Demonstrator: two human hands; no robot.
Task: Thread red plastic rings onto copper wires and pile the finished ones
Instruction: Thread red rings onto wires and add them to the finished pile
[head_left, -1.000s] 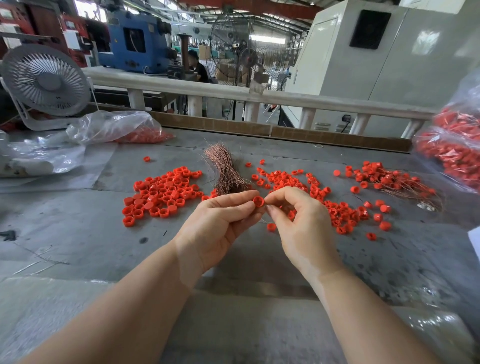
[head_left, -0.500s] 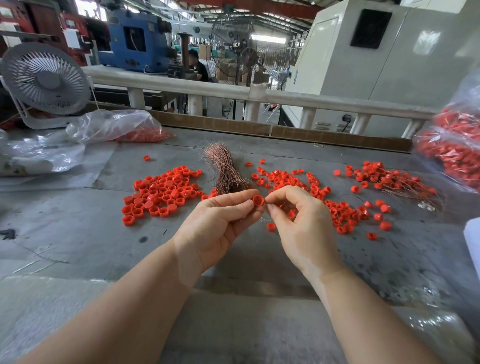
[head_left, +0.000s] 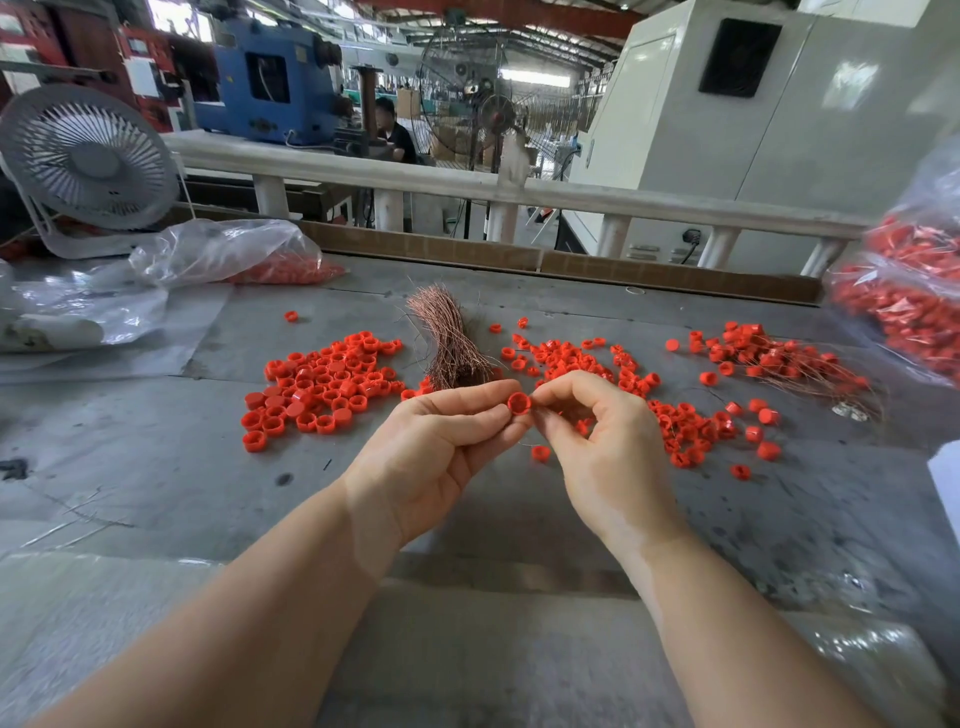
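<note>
At frame centre the left hand (head_left: 441, 441) pinches a red ring (head_left: 518, 403) open-side up; the right hand (head_left: 597, 441) pinches what seems a thin wire (head_left: 537, 446), to aim it.

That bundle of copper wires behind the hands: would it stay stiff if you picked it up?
Probably not. The copper wire bundle bends over and frays at its far end, so the strands look thin and floppy. It likely weighs little, and loose strands might slip out.
</note>
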